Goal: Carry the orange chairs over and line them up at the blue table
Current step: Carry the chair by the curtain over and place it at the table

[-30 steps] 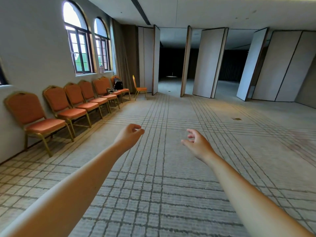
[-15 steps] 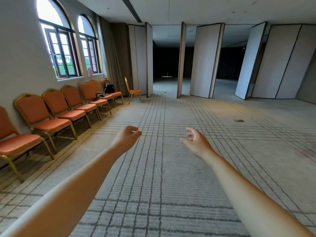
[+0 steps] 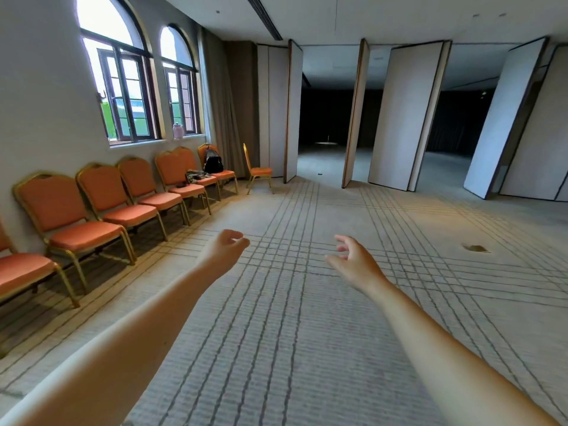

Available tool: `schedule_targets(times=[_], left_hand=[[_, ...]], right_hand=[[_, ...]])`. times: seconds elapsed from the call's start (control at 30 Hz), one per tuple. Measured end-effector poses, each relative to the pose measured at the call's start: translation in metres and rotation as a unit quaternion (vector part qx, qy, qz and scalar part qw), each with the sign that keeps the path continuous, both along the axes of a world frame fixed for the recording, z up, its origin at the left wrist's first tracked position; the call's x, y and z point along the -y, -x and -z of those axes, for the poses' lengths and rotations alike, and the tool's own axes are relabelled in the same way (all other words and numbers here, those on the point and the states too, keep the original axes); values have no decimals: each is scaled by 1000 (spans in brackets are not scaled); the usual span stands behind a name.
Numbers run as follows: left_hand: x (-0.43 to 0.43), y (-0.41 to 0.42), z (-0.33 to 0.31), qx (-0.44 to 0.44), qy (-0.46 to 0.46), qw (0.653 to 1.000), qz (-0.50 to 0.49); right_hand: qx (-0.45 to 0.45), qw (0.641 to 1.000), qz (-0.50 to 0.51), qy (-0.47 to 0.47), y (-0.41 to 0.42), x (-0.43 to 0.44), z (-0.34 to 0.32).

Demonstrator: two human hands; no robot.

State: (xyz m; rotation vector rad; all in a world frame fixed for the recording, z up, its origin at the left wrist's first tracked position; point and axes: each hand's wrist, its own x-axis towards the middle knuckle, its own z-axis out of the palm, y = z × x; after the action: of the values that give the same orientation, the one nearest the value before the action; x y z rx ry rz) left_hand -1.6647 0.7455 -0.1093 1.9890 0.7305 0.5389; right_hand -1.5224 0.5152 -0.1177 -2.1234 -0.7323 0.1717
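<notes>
Orange chairs [image 3: 101, 210] along the window wall have slid nearer and further left: the person's walking past them. Left hand [image 3: 222, 252] loosely curled, right hand [image 3: 353, 261] open, both empty. No blue table visible yet.

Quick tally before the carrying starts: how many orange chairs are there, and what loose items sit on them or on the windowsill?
Orange chairs: 8 (7 in a row, the nearest cut off by the frame edge; 1 standing apart)
Black bag: 1
Crumpled cloth: 1
Pink bottle: 1
Total: 11
</notes>
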Motion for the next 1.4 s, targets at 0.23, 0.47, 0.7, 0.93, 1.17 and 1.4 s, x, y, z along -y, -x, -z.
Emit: schedule_targets(times=[0.23, 0.47, 0.7, 0.93, 1.17, 1.4], left_hand=[[-106, -187, 12, 11, -8, 1000, -11], [-204, -377, 2, 12, 3, 1000, -8], [-285, -547, 18, -13, 3, 1000, -7], [-393, -746, 16, -23, -22, 999, -28], [-478, -890, 28, -40, -19, 998, -44], [-599, -1047, 44, -37, -18, 997, -62]], right_hand=[[8, 1000, -22, -5, -184, -113, 11], [0, 1000, -7, -2, -367, -207, 3], [-16, 1000, -5, -17, -544, -301, 22], [-5, 999, -38, -31, -765, -413, 19], [-16, 998, -56, -7, -924, -506, 20], [-1, 998, -55, -9, -1078, -620, 32]])
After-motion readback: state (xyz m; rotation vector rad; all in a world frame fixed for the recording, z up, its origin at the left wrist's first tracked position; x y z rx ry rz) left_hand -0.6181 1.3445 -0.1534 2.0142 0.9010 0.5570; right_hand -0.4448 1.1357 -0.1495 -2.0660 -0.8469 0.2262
